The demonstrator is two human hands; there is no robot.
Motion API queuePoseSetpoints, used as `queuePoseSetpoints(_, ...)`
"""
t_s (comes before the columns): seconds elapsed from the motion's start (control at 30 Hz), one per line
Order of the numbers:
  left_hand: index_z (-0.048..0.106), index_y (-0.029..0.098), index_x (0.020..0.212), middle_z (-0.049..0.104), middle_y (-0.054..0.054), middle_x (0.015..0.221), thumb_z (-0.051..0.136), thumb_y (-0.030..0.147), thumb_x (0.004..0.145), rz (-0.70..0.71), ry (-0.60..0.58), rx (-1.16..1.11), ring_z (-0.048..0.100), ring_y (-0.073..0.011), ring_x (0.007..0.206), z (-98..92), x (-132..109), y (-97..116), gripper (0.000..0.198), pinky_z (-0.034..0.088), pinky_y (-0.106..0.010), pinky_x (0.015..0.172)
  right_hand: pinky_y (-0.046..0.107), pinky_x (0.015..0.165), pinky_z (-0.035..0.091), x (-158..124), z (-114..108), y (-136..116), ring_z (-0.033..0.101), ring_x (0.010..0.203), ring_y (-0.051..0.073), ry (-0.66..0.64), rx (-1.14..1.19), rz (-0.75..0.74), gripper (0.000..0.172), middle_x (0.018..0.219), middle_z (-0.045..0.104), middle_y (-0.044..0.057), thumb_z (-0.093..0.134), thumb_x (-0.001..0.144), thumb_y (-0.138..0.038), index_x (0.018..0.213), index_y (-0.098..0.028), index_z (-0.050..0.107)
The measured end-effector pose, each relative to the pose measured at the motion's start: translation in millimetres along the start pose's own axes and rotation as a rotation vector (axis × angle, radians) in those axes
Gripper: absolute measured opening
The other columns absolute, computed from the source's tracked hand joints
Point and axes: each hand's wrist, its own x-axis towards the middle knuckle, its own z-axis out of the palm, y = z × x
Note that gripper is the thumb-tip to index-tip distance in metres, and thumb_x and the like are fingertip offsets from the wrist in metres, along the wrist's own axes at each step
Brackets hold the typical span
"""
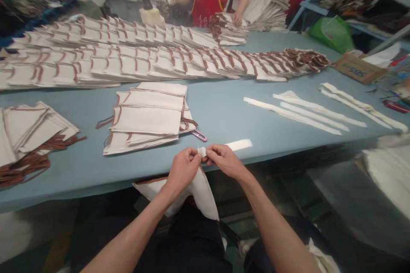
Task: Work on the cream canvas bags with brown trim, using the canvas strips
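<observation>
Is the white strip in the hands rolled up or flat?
Mostly flat: the white strip lies straight on the table; only its end is bunched between the left hand and right hand.

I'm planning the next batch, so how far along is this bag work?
Seemingly done: overlapping rows of brown-trimmed bags across the table, plus a folded stack nearby. In hand: the left hand and right hand pinch the end of a white strip over a cream bag on the lap. Left: several loose strips lie to the right, apparently unused.
</observation>
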Motion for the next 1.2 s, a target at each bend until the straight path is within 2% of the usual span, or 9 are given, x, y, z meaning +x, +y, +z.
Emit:
queuePoseSetpoints(0.2,0.06,0.015,0.075,0.054,0.006,0.064,0.065,0.037,0.1,-0.033,-0.002,0.081,0.05,-0.01,0.053,-1.2,1,-2,0.033,0.044,-0.024,0.055,0.022,0.049,0.047,-4,-7,4,0.056,0.05,0.011,0.133,0.154,-0.01,0.031,0.064,0.069,0.0,0.068,0.085,-0.048,0.073,-0.019,0.064)
queuePoseSetpoints(0.4,0.052,0.019,0.066,0.046,0.007,0.055,0.057,0.021,0.093,-0.018,0.049,0.169,0.047,-0.0128,0.054,-11.5,-6,-1,0.028,0.033,-0.025,0.055,0.017,0.035,0.031,-4,-14,9,0.041,0.04,0.007,0.355,0.333,-0.026,0.03,0.054,0.058,-0.005,0.066,0.083,-0.047,0.071,-0.02,0.059)
queuePoseSetpoints(0.47,0.05,0.021,0.065,0.046,0.007,0.054,0.053,0.021,0.09,-0.007,0.071,0.21,0.048,-0.0141,0.056,-15.5,-8,-1,0.026,0.032,-0.026,0.057,0.016,0.035,0.032,-5,-16,11,0.042,0.041,0.008,0.446,0.388,-0.038,0.028,0.052,0.056,-0.005,0.065,0.083,-0.045,0.073,-0.019,0.06)
queuePoseSetpoints(0.57,0.048,0.022,0.066,0.05,0.005,0.056,0.051,0.024,0.09,0.006,0.09,0.282,0.051,-0.0161,0.059,-21.4,-11,-3,0.024,0.032,-0.027,0.059,0.016,0.037,0.039,-9,-19,15,0.055,0.05,0.011,0.611,0.48,-0.047,0.026,0.06,0.063,-0.003,0.061,0.083,-0.045,0.08,-0.019,0.062)
queuePoseSetpoints(0.67,0.049,0.023,0.07,0.055,0.003,0.06,0.049,0.026,0.092,0.015,0.087,0.367,0.054,-0.0182,0.062,-27.0,-12,-6,0.022,0.033,-0.028,0.061,0.017,0.04,0.046,-13,-26,20,0.066,0.063,0.014,0.753,0.578,-0.014,0.023,0.078,0.073,0.002,0.058,0.085,-0.042,0.088,-0.019,0.063)
queuePoseSetpoints(0.77,0.051,0.023,0.074,0.059,0.0,0.065,0.047,0.026,0.094,0.016,0.078,0.475,0.058,-0.0214,0.067,-31.1,-13,-7,0.021,0.032,-0.029,0.062,0.02,0.045,0.051,-12,-36,22,0.071,0.071,0.016,0.845,0.673,0.048,0.025,0.092,0.075,0.006,0.053,0.096,-0.039,0.092,-0.017,0.064)
queuePoseSetpoints(0.87,0.054,0.023,0.08,0.062,-0.003,0.07,0.045,0.027,0.097,0.018,0.062,0.584,0.061,-0.0248,0.072,-32.3,-14,-7,0.02,0.029,-0.031,0.062,0.027,0.061,0.06,-2,-52,23,0.071,0.081,0.017,0.957,0.728,0.105,0.026,0.103,0.072,0.007,0.059,0.104,-0.038,0.108,-0.014,0.067)
queuePoseSetpoints(1.0,0.055,0.023,0.088,0.066,-0.005,0.076,0.044,0.029,0.101,0.023,0.04,0.69,0.065,-0.0273,0.077,-31.9,-13,-7,0.018,0.027,-0.032,0.061,0.042,0.085,0.062,17,-83,21,0.07,0.101,0.023,1.16,0.721,0.146,0.033,0.123,0.067,0.009,0.066,0.102,-0.036,0.128,-0.016,0.063)
queuePoseSetpoints(1.2,0.052,0.023,0.088,0.068,-0.006,0.079,0.042,0.029,0.103,0.051,-0.004,0.748,0.067,-0.0283,0.081,-33.7,-6,-9,0.019,0.03,-0.033,0.064,0.047,0.092,0.06,30,-139,13,0.068,0.11,0.026,1.354,0.634,0.139,0.035,0.131,0.065,0.011,0.067,0.102,-0.035,0.132,-0.017,0.062)
